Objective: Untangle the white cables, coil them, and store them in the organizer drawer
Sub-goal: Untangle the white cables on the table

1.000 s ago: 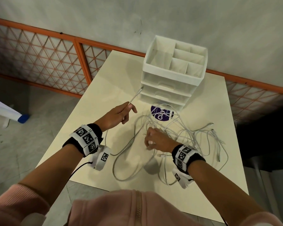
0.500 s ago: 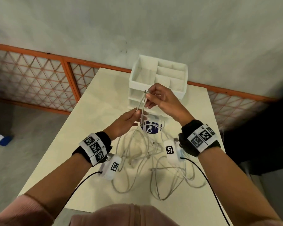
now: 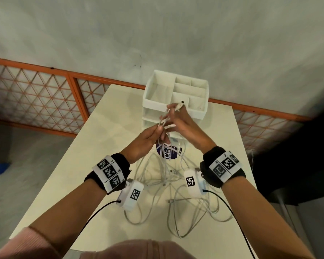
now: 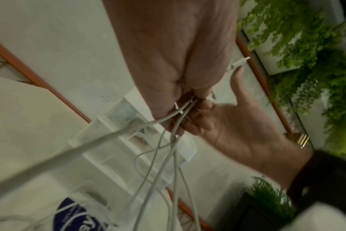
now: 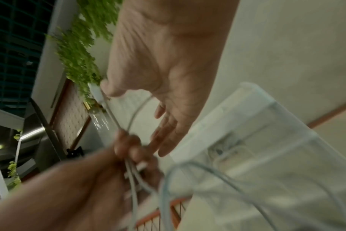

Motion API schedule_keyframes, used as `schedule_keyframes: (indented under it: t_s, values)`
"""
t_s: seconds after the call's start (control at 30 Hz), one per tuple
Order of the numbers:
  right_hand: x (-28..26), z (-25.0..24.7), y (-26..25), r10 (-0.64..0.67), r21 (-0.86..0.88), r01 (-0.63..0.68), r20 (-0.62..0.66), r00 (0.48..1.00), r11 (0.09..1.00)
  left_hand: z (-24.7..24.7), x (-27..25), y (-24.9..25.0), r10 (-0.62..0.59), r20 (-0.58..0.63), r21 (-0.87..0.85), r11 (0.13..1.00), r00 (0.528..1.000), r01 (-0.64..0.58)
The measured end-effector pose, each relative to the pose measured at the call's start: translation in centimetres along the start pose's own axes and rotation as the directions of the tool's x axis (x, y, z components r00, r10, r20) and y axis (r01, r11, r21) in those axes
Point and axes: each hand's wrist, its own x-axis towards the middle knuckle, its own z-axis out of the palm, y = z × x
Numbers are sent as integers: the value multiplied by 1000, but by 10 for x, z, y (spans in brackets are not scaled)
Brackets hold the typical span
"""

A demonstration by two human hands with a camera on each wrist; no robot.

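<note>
Several white cables [image 3: 176,184] lie tangled on the cream table [image 3: 101,146], in front of the white drawer organizer [image 3: 204,113]. My left hand [image 3: 160,128] is raised above the table and grips a few strands that hang down to the tangle. Touching it, just in front of the organizer, my right hand [image 3: 176,113] holds the same cable's end, and the connector [image 3: 181,104] sticks up past the fingers. In the right wrist view the thumb [image 5: 109,87] presses the connector while the other fingers stay straight. The left wrist view shows my left hand's fingertips [image 4: 190,96] pinching the strands.
A round purple sticker [image 3: 168,155] lies on the table under the cables. An orange-framed lattice fence [image 3: 45,101] runs behind the table below a grey wall. The organizer's top compartments hold nothing I can see, and its drawers look closed.
My right hand left the tangle and came up to the cable end that my left hand held. Both hands then rose a little toward the organizer, and more strands lifted off the table.
</note>
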Motion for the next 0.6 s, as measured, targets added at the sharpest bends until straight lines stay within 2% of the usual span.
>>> schedule_keyframes:
  t_s: [0.07, 0.13, 0.23, 0.3, 0.37, 0.43, 0.5, 0.53, 0.6]
  values:
    - [-3, 8, 17, 84, 6, -85, 101, 991, 996, -1, 3, 8, 16, -30, -95, 995, 999, -19]
    - [0, 12, 30, 148, -114, -129, 180, 972, 985, -2, 5, 13, 36, -43, -115, 993, 998, -40]
    - [4, 12, 46, 193, -300, -87, 343, 919, 950, -10, 4, 16, 64, -108, -73, 995, 992, -72]
    - [0, 2, 64, 256, -404, -95, 367, 894, 910, -20, 4, 22, 99, -160, -106, 987, 982, -117]
    - [-9, -15, 95, 315, -574, -78, 326, 891, 815, -32, 7, 32, 126, -223, -148, 976, 967, -161]
    - [-22, -33, 126, 409, -766, -111, 211, 888, 634, -45, 9, 45, 150, -266, -188, 961, 952, -204]
    - [-33, -48, 144, 511, -852, -197, 93, 855, 484, -51, 10, 51, 157, -281, -228, 947, 947, -225]
    - [-36, -51, 145, 564, -852, -243, 72, 822, 463, -52, 10, 52, 153, -284, -237, 945, 946, -224]
    - [-37, -50, 135, 627, -814, -308, 87, 774, 493, -47, 12, 48, 136, -269, -238, 950, 953, -203]
